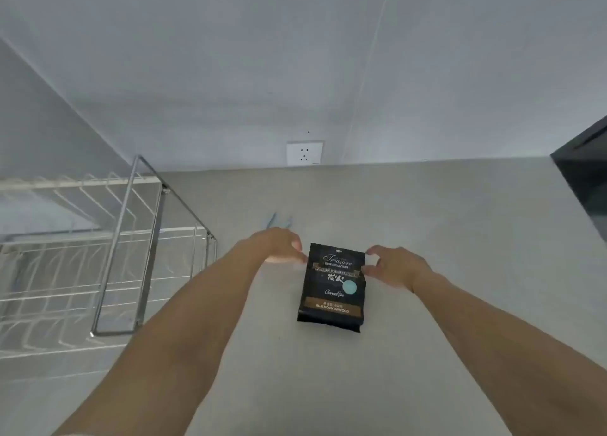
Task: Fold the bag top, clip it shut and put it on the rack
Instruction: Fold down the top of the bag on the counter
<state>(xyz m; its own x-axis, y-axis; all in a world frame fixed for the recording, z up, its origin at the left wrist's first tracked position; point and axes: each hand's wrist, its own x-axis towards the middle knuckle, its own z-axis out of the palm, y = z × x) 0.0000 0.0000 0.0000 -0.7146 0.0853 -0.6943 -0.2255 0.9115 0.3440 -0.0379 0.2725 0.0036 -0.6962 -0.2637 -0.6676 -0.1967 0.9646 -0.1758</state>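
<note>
A black coffee bag (332, 287) with gold and white lettering lies flat on the pale counter, its top edge pointing away from me. My left hand (277, 245) sits at the bag's upper left corner, fingers curled and apart, fingertips touching or nearly touching the edge. At the upper right corner my right hand (392, 266) has thumb and forefinger spread around the bag's edge. Whether either hand grips the bag is unclear. A pale blue clip (279, 220) lies just behind my left hand, partly hidden by it. The wire rack (138, 238) stands at the left.
A white wall socket (304, 153) is set in the wall just above the counter's back edge. A dark appliance (588, 176) stands at the far right. The rack has white wire shelves and a metal frame reaching toward the bag.
</note>
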